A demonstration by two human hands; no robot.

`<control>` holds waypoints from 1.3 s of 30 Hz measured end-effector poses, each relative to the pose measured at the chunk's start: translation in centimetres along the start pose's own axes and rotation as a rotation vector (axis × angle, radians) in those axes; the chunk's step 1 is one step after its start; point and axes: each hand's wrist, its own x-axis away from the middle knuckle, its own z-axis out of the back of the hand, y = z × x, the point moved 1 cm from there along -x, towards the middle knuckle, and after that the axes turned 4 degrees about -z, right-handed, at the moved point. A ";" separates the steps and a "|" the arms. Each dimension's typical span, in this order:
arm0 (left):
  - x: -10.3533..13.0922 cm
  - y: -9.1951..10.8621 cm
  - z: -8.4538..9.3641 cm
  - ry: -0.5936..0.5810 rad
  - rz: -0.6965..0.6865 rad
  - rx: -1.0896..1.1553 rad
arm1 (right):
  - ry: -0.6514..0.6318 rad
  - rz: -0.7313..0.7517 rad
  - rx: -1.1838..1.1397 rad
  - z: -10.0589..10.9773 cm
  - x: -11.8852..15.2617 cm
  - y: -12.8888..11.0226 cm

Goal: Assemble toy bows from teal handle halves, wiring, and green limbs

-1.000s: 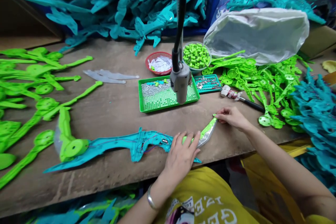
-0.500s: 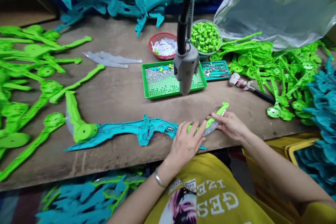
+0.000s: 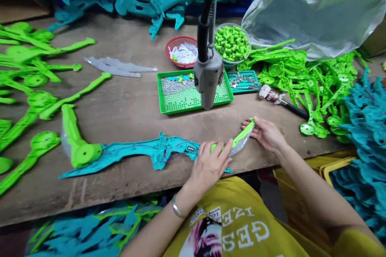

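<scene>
On the workbench lies a long turquoise plastic bow-shaped half [image 3: 126, 150] with thin wires along it and small metal coin-like parts set in it. A bright green plastic arm [image 3: 241, 134] with a translucent grey blade strip [image 3: 239, 146] along its side sits at its right end. My left hand [image 3: 208, 164] lies over that arm's round joint, fingers bent down onto it, covering most of it. My right hand [image 3: 267, 134] pinches the arm's far tip between thumb and fingers. At the left end, a second green arm [image 3: 87, 154] with its own strip stands angled upward.
Green arms [image 3: 45, 142] pile up at left, more [image 3: 283, 72] at right. Behind are a green tray [image 3: 181, 106] of screws, a turquoise tray [image 3: 244, 82], a red basket [image 3: 177, 42], a bowl [image 3: 232, 44] of green caps, a hammer [image 3: 283, 102] and a hanging screwdriver [image 3: 208, 80].
My right hand has slid outward to the tip of the green arm, baring more of the arm and strip. My left hand keeps its place on the joint. The view has shifted slightly.
</scene>
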 end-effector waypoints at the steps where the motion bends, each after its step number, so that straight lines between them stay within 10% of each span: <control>1: 0.0 0.0 0.0 -0.009 0.005 0.004 | 0.000 0.012 0.006 0.2 -0.2 0.1; 21: -0.2 -1.0 2.0 -0.094 0.110 0.370 | -0.053 0.034 0.016 -3.3 2.6 3.9; 25: -2.7 -3.1 4.8 -0.262 0.212 0.503 | -0.045 0.051 0.029 -3.4 2.9 3.6; 31: -7.6 -6.8 4.7 -0.950 0.038 0.691 | -0.049 0.148 0.046 -3.9 4.2 3.2; 39: -7.8 -7.3 3.3 -0.924 -0.040 0.762 | -0.024 0.191 0.047 -4.0 4.4 3.4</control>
